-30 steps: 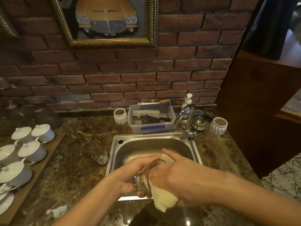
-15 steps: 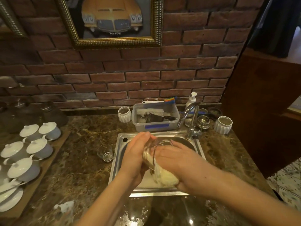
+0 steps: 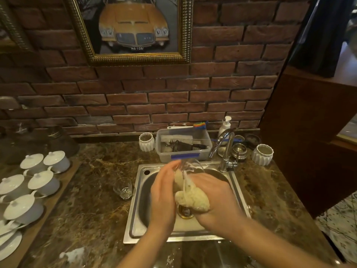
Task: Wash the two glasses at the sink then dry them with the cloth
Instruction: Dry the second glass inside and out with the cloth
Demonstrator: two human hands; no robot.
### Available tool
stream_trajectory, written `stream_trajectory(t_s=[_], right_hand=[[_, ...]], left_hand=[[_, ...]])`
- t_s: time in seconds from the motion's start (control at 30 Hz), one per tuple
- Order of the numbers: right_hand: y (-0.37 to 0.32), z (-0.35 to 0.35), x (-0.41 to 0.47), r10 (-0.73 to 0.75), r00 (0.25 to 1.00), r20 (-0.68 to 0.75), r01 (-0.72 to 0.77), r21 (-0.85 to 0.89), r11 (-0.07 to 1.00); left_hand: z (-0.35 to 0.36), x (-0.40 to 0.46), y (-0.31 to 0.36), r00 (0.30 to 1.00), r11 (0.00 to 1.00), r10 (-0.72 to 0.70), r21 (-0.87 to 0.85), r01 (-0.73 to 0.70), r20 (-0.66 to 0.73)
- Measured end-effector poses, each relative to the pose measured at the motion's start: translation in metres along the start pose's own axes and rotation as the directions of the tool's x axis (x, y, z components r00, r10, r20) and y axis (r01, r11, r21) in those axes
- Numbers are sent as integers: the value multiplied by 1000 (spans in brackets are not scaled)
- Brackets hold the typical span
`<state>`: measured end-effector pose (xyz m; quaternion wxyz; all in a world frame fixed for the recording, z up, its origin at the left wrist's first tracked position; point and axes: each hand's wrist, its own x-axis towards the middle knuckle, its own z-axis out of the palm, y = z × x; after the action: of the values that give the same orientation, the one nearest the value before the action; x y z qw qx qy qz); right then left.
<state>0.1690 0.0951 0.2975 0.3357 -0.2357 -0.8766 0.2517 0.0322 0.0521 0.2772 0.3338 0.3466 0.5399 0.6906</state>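
Both hands are raised over the steel sink (image 3: 135, 207), with a clear glass (image 3: 190, 167) held between them. The left hand (image 3: 163, 192) is laid against the glass's left side with fingers nearly straight, pointing toward twelve o'clock. The right hand (image 3: 214, 196) is curled around a cream-coloured cloth (image 3: 191, 198), which is bunched into a lump and pushed partly into the glass. The glass is seen as a blurred, transparent shape, tilted with its far end toward the tap (image 3: 225, 149) at one o'clock; its rim cannot be made out clearly. The cloth looks soft and nubbly, with a fold of it showing through the glass wall.

A second glass (image 3: 123, 188) is stood upright on the brown marbled tabletop (image 3: 92, 190), just beside the sink's left edge, at nine o'clock from the hands. It is short, clear and faceted at its thick base, and is touched by nothing.

Behind the sink, at twelve o'clock, a grey plastic tub (image 3: 183, 149) holding brushes is set against the brick wall. White lidded cups (image 3: 38, 182) are ranged on a wooden board at far nine o'clock.
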Motion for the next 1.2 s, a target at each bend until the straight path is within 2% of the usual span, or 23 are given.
stream_trajectory(t_s=[0.07,0.13,0.17,0.23,0.3,0.33,0.37,0.4,0.43,0.5,0.57,0.63,0.7,0.73,0.8,0.87,0.93,0.97,1.0,1.07,1.1,1.13,1.2], right_hand=[[-6,12,-4,-33,999,-20,34,39,999],[1,11,-9,-114,988,107,123,-85,989],[11,7,-12,-168,962,216,209,-187,960],[35,-1,-14,-298,841,451,457,-300,837],[51,-7,-18,-388,700,599,641,-287,712],[55,-7,-21,-401,676,619,664,-275,696],[55,-5,-25,-385,688,615,640,-265,721],[54,2,-28,-341,728,595,579,-265,771],[50,11,-32,-265,795,546,467,-272,842],[36,31,-38,-32,935,352,118,-224,967],[21,52,-40,181,971,155,-180,-25,983],[9,67,-40,293,952,84,-304,186,934],[7,72,-44,311,941,132,-333,206,920],[9,70,-45,263,943,206,-289,108,951],[20,60,-45,57,909,413,7,-153,988],[31,48,-41,-219,832,510,373,-221,901],[41,40,-37,-325,771,548,501,-208,840],[47,40,-35,-297,793,531,467,-219,857],[51,42,-33,-216,848,484,362,-231,903],[47,51,-30,77,963,257,-57,-84,995],[44,58,-27,220,963,154,-227,26,974],[37,64,-25,286,953,101,-293,64,954],[33,74,-28,178,974,140,-163,-113,980]], left_hand=[[-6,3,-5,998,999,-45,-5,44,-50],[-15,10,1,977,975,-209,77,207,25],[-20,14,4,937,937,-334,147,318,105],[-28,17,7,747,775,-614,379,506,257],[-32,15,11,534,623,-775,548,559,337],[-32,13,12,458,583,-811,568,581,364],[-32,10,10,428,565,-825,546,618,369],[-31,7,8,451,570,-821,478,668,350],[-30,3,2,525,604,-797,367,707,299],[-28,-4,-21,728,739,-674,94,667,126],[-28,-13,-42,837,836,-546,-91,541,-38],[-32,-16,-57,855,864,-503,-115,491,-128],[-42,-10,-62,827,835,-550,-64,546,-119],[-47,-4,-60,789,791,-611,-20,611,-64],[-55,5,-52,640,649,-760,180,739,110],[-61,10,-41,481,539,-842,377,753,244],[-60,12,-33,430,526,-848,395,753,309],[-55,11,-31,465,548,-833,330,769,299],[-49,9,-33,552,602,-795,208,771,254],[-35,2,-42,774,776,-630,-11,631,62],[-30,0,-48,843,844,-536,-33,535,-45],[-28,-1,-55,871,880,-475,-41,474,-124],[-34,1,-58,850,863,-504,-38,504,-153]])
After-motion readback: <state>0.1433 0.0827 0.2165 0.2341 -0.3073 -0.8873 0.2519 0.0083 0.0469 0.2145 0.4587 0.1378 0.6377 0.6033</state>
